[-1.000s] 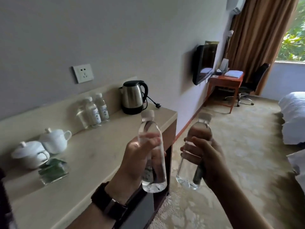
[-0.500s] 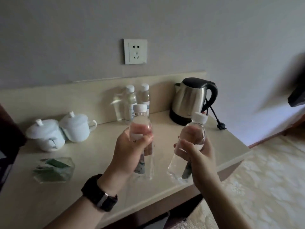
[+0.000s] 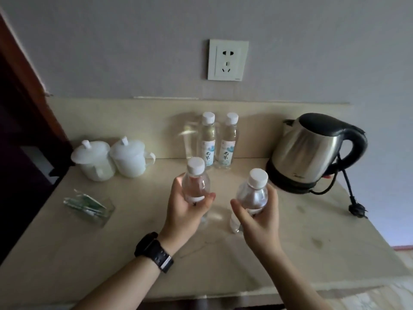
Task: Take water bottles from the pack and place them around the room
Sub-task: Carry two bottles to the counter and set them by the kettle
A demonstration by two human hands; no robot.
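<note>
A: What are the hands doing?

B: The left hand (image 3: 185, 211), the one with a black wristwatch (image 3: 154, 251), is wrapped around a small clear plastic water bottle with a white cap (image 3: 196, 182). The thumb is on the left side and the fingers curl round the right side. The right hand (image 3: 257, 218) holds a second clear bottle with a white cap (image 3: 253, 193) the same way — fingers closed snug on its middle.

A: Where are those bottles?

B: Both stand up straight, over the near middle of the beige stone counter (image 3: 67, 253). I cannot tell if their bottoms touch it.

A: What else is there?

B: Two more labelled water bottles (image 3: 220, 142) stand side by side at the far wall, and they have water in them. Left of them sit two white lidded cups (image 3: 111, 159), touching each other. Near those is a clear glass tray (image 3: 89, 208) with green packets in it. On the right is a shiny steel kettle with a black handle (image 3: 312, 153) — its black plug (image 3: 357, 210) lies loose on the counter. A white wall socket (image 3: 228, 60) is above the far bottles.
</note>
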